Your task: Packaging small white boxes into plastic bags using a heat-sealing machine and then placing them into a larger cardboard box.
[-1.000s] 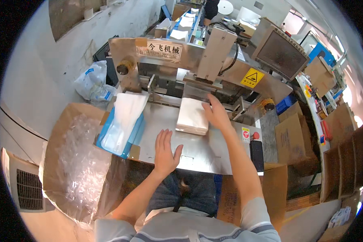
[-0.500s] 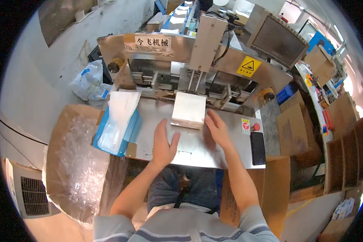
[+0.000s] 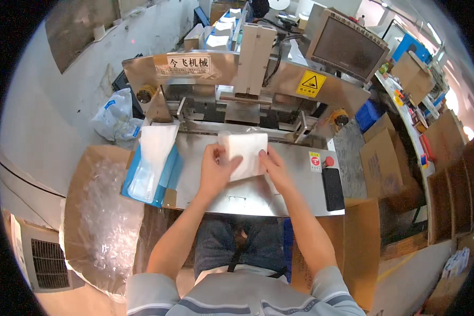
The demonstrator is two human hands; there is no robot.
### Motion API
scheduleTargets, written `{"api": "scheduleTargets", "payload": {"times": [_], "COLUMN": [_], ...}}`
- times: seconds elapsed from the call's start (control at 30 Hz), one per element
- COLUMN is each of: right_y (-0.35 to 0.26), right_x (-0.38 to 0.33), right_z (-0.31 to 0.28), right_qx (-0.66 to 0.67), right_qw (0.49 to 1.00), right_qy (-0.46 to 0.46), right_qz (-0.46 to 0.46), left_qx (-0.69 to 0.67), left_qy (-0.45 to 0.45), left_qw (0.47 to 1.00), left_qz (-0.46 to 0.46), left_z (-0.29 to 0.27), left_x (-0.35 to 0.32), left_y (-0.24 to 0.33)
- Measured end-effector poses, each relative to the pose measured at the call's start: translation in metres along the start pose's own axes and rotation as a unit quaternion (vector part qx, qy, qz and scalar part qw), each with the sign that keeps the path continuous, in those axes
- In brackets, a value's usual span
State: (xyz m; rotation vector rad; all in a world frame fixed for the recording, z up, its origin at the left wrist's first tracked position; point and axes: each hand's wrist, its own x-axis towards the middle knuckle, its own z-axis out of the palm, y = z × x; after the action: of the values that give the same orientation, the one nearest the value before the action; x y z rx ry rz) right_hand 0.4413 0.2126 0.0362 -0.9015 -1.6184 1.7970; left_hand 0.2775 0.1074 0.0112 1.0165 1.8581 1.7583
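Observation:
A white square pack of what looks like napkins (image 3: 250, 145) is held between my two hands over the metal worktable (image 3: 242, 200), its near side tilted toward me. Clear film seems to show at its far edge. My left hand (image 3: 216, 167) grips the left side, thumb across the front face, other fingers partly behind. On the right edge, my right hand (image 3: 271, 166) closes with its fingertips. Beyond the pack stands a machine with a metal front panel (image 3: 224, 68) and an upright column (image 3: 256, 52). Left of my hands, clear and white plastic bags (image 3: 155, 152) lie on a blue box (image 3: 169, 179).
A red push button (image 3: 329, 161) and a black phone (image 3: 332, 189) are at the table's right end. Left of the table stands a carton (image 3: 73, 184) of crumpled clear plastic. A monitor (image 3: 347, 45) rises behind the machine. Cardboard boxes (image 3: 384, 168) sit to the right.
Both hands have closed in on the white pack, which was resting on the table, and it now tilts in their grip. Inside the machine, the part behind the pack has shifted.

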Motion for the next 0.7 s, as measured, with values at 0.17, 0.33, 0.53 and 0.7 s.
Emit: {"api": "scheduleTargets", "payload": {"times": [0.17,0.33,0.53,0.7], "right_y": [-0.001,0.008,0.032,0.036], "right_x": [-0.019,-0.044,-0.07,-0.117], "right_z": [-0.044,-0.057,-0.085,-0.127], "right_qx": [0.119,0.051,0.106,0.089], "right_qw": [0.986,0.993,0.99,0.987], "right_qy": [-0.038,-0.012,0.055,0.136], "right_qz": [0.111,0.104,0.077,0.018], "left_qx": [0.242,0.118,0.358,0.526], "left_qy": [-0.062,-0.232,-0.11,-0.26], "left_qw": [0.875,0.897,0.921,0.809], "left_qz": [0.414,0.357,0.105,-0.024], "left_z": [0.003,0.016,0.024,0.041], "left_x": [-0.057,-0.078,0.04,0.123], "left_y": [0.02,0.027,-0.027,-0.042]}}
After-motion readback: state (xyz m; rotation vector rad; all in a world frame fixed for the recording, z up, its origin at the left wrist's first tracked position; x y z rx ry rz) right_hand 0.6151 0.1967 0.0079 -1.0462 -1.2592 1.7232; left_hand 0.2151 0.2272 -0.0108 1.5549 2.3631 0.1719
